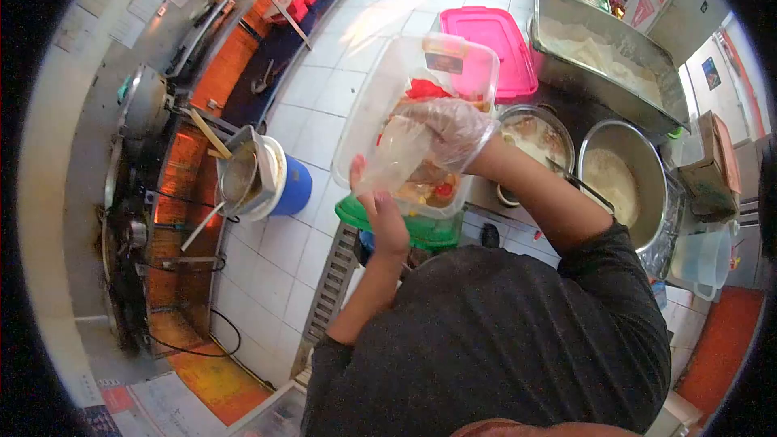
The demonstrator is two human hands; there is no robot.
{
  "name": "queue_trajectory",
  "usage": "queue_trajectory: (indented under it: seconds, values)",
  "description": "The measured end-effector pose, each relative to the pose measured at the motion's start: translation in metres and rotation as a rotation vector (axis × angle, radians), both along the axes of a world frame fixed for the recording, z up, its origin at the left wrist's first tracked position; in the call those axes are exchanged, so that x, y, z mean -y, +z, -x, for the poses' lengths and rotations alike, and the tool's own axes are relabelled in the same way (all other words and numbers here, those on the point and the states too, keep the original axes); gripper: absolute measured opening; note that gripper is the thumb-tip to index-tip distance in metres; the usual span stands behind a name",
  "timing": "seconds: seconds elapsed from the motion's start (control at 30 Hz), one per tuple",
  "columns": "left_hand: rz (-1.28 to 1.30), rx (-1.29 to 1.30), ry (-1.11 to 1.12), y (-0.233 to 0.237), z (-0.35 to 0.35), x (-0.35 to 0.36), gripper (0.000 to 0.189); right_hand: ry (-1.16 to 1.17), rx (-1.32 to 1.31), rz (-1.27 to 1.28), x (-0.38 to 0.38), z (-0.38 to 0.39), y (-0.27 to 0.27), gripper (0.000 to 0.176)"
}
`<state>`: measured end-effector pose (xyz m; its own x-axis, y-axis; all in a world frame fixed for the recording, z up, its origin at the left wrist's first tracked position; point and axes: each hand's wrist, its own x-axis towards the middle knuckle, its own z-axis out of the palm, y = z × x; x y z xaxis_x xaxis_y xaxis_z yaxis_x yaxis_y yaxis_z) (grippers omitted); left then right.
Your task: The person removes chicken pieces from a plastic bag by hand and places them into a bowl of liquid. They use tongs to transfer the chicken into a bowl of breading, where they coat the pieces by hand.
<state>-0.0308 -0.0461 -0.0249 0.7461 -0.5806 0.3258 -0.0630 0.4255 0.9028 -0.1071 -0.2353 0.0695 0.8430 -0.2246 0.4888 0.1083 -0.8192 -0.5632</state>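
Observation:
A clear plastic glove covers my right hand (457, 131), which is over a translucent tub (350, 142). Its fingers are curled in and partly hidden; what they hold I cannot make out. My bare left hand (384, 218), at the tub's near left side, has its fingers closed on a piece of clear plastic (394, 155). This plastic reaches up to the gloved fingers. Inside the tub lie red and orange-brown pieces (429, 91) that I cannot identify. Under the tub's near end shows a green tub (433, 231).
Right of the tub are a pink lid (494, 44), a bowl of pale contents (530, 137), a large metal bowl (615, 174), a deep metal tray of white powder (599, 53) and a clear jug (702, 257). At left, a strainer (240, 176) rests over a blue bucket (296, 186).

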Motion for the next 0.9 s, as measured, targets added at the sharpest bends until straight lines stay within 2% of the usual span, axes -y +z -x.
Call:
queue_trajectory:
  seconds: [0.07, 0.13, 0.23, 0.27, 0.33, 0.4, 0.43, 0.47, 0.57, 0.67, 0.77, 0.9]
  values:
    - [0.063, -0.187, 0.021, 0.001, 0.014, 0.012, 0.070, 0.159, 0.183, -0.337, 0.014, -0.002, 0.013, 0.023]
    - [0.078, -0.360, 0.024, 0.015, 0.019, 0.024, 0.069, 0.139, 0.195, -0.518, 0.023, 0.004, 0.034, 0.022]
    - [0.134, -0.471, -0.072, 0.045, 0.019, 0.047, 0.067, -0.180, -0.045, -0.560, 0.033, 0.030, 0.079, 0.034]
    - [0.098, -0.458, -0.094, 0.047, 0.016, 0.057, 0.067, -0.183, -0.045, -0.557, 0.040, 0.040, 0.081, 0.037]
    - [0.014, -0.441, -0.139, 0.049, 0.009, 0.072, 0.069, -0.246, 0.154, -0.379, 0.071, 0.050, 0.029, 0.036]
    - [-0.082, -0.544, -0.276, 0.049, 0.010, 0.083, 0.069, -0.288, 0.226, -0.440, 0.078, 0.066, 0.010, 0.036]
    - [-0.130, -0.595, -0.346, 0.048, 0.013, 0.089, 0.068, -0.297, 0.208, -0.585, 0.070, 0.080, 0.017, 0.035]
    - [-0.187, -0.576, -0.286, 0.039, 0.019, 0.097, 0.065, -0.305, 0.191, -0.729, 0.069, 0.091, 0.020, 0.035]
    - [-0.240, -0.225, -0.123, 0.036, 0.041, 0.112, 0.058, -0.435, -0.097, 0.499, 0.108, 0.138, -0.012, 0.023]
    - [-0.237, 0.133, -0.030, 0.047, 0.050, 0.125, 0.048, -0.413, -0.146, -1.162, 0.119, 0.161, -0.015, 0.026]
    - [-0.369, 0.658, -0.028, 0.051, 0.036, 0.130, 0.047, -0.414, -0.176, -1.271, 0.144, 0.181, -0.059, 0.029]
    - [-0.441, 1.052, 0.071, 0.084, 0.046, 0.150, 0.040, -0.290, -0.160, -1.308, 0.156, 0.195, -0.078, 0.030]
